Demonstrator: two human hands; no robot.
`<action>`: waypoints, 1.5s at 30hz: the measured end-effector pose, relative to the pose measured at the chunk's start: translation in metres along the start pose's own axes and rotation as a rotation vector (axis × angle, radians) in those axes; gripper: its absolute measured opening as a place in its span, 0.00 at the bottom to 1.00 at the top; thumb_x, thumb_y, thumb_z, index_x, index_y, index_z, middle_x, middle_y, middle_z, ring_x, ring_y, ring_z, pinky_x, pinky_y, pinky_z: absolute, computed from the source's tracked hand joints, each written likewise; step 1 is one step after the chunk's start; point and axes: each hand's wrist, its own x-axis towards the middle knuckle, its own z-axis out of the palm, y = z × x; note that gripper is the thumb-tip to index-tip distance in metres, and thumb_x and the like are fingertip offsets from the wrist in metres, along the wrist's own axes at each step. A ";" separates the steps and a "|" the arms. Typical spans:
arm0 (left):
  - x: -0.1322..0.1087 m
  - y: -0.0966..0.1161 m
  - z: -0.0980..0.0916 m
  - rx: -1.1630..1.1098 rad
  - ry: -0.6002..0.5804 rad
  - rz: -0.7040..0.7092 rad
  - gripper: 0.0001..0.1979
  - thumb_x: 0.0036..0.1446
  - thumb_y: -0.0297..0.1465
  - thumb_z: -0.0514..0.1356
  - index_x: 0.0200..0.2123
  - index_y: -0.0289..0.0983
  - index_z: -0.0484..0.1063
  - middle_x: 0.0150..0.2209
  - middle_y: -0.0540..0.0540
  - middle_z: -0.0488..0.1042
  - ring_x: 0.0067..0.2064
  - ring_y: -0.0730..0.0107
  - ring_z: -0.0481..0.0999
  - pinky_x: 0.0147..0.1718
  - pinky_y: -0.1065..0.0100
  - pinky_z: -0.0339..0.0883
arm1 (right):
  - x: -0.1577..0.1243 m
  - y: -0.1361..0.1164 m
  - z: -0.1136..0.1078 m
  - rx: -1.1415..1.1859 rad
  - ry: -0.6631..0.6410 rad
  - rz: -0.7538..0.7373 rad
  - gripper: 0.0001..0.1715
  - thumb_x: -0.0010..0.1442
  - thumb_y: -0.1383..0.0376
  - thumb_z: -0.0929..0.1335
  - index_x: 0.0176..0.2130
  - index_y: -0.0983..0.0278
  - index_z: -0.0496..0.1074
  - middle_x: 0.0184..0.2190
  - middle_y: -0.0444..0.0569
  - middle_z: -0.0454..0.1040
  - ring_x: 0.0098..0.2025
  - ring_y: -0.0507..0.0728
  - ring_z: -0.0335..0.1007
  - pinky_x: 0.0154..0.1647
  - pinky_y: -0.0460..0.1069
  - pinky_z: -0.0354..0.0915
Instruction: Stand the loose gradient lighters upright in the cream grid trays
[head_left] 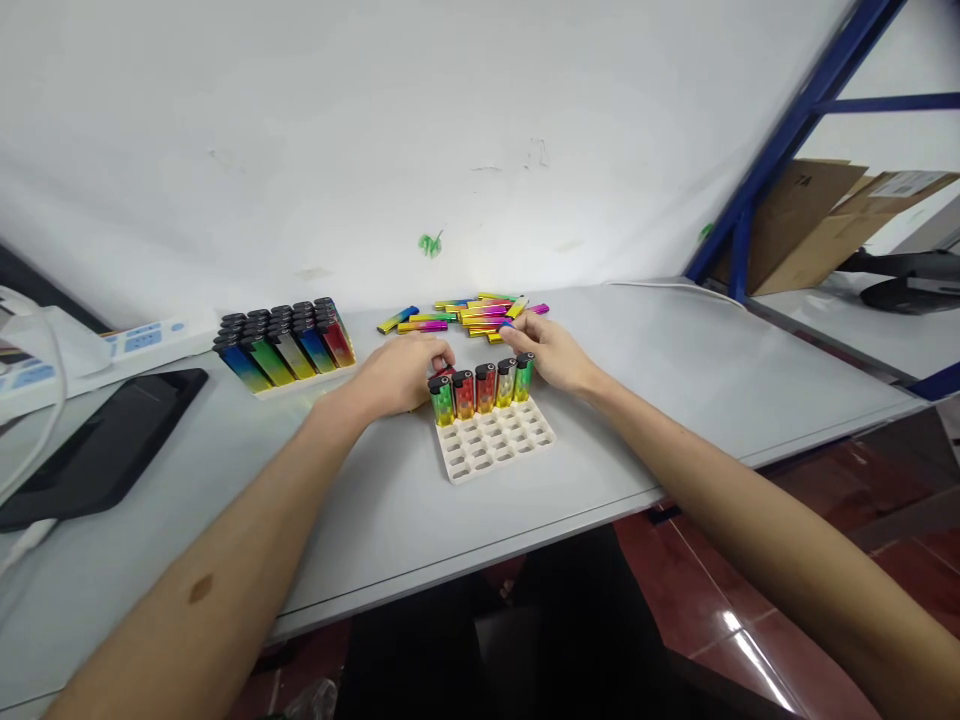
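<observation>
My left hand (405,372) is closed just left of a white lighter tray (501,445). A red lighter (447,371) shows at its fingertips, mostly hidden by the hand. My right hand (553,350) pinches a shiny sleeve with a blue end (507,325), at the near edge of a pile of metallic sleeves (487,308) in yellow, pink and blue. Along the tray's far row, several see-through lighters (486,388) in green, red and yellow stand upright with black tops. The nearer holes of the tray hold nothing.
At the left, a second tray (304,384) is packed with colour-graded lighters (289,345). Further left lie a black phone (105,445) on a white cable and a power strip (142,340). A white wall (480,150) backs the grey table (637,400); cardboard boxes (817,220) stand right.
</observation>
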 end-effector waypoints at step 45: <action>0.001 0.005 0.004 -0.135 0.442 0.027 0.04 0.61 0.28 0.58 0.38 0.41 0.73 0.41 0.49 0.77 0.45 0.62 0.75 0.43 0.62 0.66 | -0.062 -0.078 0.036 -0.604 0.053 -0.623 0.09 0.62 0.55 0.71 0.37 0.58 0.74 0.27 0.44 0.73 0.30 0.54 0.67 0.27 0.49 0.59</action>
